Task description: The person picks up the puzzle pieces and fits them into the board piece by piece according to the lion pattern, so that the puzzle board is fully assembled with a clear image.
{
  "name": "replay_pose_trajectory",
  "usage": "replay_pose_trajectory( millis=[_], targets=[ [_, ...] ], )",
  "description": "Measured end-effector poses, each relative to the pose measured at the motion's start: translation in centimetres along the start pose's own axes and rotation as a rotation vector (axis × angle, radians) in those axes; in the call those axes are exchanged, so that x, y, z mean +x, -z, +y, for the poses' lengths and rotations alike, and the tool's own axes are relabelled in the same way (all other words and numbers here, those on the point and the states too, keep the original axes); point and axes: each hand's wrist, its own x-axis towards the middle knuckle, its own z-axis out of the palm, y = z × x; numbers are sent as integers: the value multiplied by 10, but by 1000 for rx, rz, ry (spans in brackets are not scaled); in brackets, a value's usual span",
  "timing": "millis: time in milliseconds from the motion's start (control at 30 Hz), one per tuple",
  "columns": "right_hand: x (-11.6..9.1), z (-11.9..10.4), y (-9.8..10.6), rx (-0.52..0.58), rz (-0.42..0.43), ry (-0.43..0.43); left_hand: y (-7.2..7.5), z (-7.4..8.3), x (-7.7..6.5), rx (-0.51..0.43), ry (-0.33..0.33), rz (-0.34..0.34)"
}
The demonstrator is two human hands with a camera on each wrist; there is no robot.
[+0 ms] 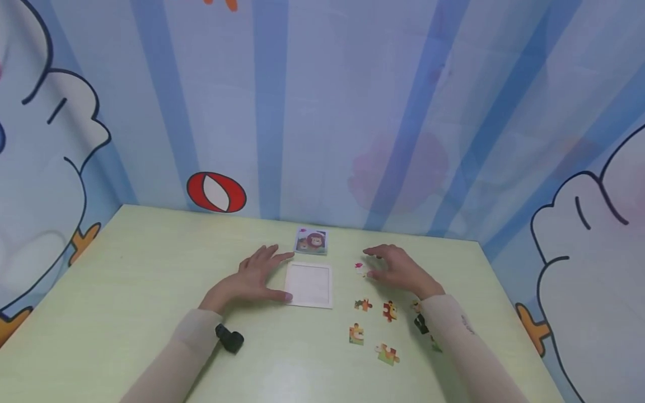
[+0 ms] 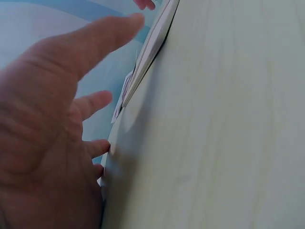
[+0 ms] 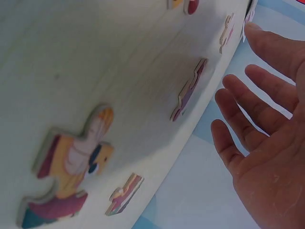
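Observation:
A white square puzzle frame [image 1: 309, 285] lies flat in the middle of the table. My left hand [image 1: 255, 275] is at its left side with fingers spread and the thumb at the frame's lower left corner. Nothing is gripped in that palm in the left wrist view. My right hand [image 1: 401, 271] hovers beside a white jigsaw piece [image 1: 359, 267] with a pink mark, partly behind the fingertips. In the right wrist view its fingers are loosely bent and hold nothing. Below that hand lie more jigsaw pieces [image 1: 390, 311], among them a large orange one [image 3: 71, 160].
Behind the frame lies a small picture [image 1: 311, 240] of a lion. Several loose pieces, including one green and orange piece [image 1: 387, 354], are spread right of the frame; some are partly hidden by the right sleeve [image 1: 456, 324]. A patterned blue curtain [image 1: 322, 112] stands behind the table.

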Motion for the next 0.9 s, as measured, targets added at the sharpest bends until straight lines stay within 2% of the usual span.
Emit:
replay_pose_trajectory(
  millis=[200,400,533,733,900],
  targets=[
    [6,1,-4,-10,-30,15,-1,3,-2,47,12,-26],
    [10,-2,-6,-70,-19,63,-2,4,-3,47,14,-16],
    [13,-3,-8,-70,-13,66,-3,4,-5,40,8,-11],
    [17,-6,-8,-55,-20,3,-2,4,-5,45,5,-10],
    [20,-7,-6,14,10,-55,-3,3,-3,35,-27,1]
  ],
)
